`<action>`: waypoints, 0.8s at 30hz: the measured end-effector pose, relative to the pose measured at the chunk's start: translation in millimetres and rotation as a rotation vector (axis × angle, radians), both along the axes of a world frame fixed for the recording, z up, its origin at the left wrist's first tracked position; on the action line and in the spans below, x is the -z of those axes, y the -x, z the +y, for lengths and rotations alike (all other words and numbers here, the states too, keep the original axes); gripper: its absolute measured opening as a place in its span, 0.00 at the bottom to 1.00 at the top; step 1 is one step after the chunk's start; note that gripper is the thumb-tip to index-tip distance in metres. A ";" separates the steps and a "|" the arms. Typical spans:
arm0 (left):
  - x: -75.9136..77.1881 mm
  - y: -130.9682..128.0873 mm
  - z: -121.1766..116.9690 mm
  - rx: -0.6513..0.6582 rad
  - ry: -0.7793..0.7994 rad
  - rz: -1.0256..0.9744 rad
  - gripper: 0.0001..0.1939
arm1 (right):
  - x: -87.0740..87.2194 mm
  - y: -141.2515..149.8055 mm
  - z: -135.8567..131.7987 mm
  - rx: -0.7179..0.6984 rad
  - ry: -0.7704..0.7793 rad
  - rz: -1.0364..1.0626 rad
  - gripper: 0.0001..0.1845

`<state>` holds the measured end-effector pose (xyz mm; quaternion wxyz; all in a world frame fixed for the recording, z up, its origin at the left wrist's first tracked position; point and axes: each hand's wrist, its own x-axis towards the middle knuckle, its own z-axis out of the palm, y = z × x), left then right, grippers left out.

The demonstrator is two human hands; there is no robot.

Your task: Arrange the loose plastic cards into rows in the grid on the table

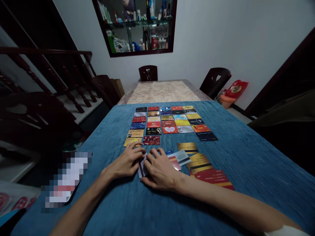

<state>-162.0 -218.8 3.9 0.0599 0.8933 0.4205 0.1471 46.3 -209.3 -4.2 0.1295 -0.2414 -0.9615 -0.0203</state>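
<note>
A pale plastic card (141,171) with a dark stripe lies between my hands, mostly covered by them. My left hand (127,160) grips its left side with bent fingers. Some of those fingertips reach the near edge of a yellow card (132,141). My right hand (161,172) is curled over the same pale card from the right. Ahead of both hands, several cards are laid face up in columns, including a dark red card (152,140) just beyond the right fingers. To the right of my right hand lie a silver card (181,157) and a red-and-pink card (174,162), overlapping loosely.
Gold cards (200,163) and a large red card (214,178) overlap beside my right forearm. A blurred-out phone-like object (69,178) lies on the left of the blue tablecloth (118,206). Dark wooden chairs (216,80) stand around the table.
</note>
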 end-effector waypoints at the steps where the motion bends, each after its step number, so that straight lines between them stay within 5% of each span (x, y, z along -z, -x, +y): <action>1: 0.1 -1.1 -0.2 0.000 0.005 -0.005 0.14 | -0.8 0.5 -0.1 0.000 -0.001 0.001 0.26; 16: -6.6 -2.3 -1.1 0.055 0.019 -0.094 0.15 | 9.9 -1.2 12.6 -0.384 -0.445 0.197 0.09; 24: -9.3 2.5 1.6 0.089 0.054 -0.218 0.09 | 3.0 -6.2 22.2 -0.375 -0.507 0.399 0.10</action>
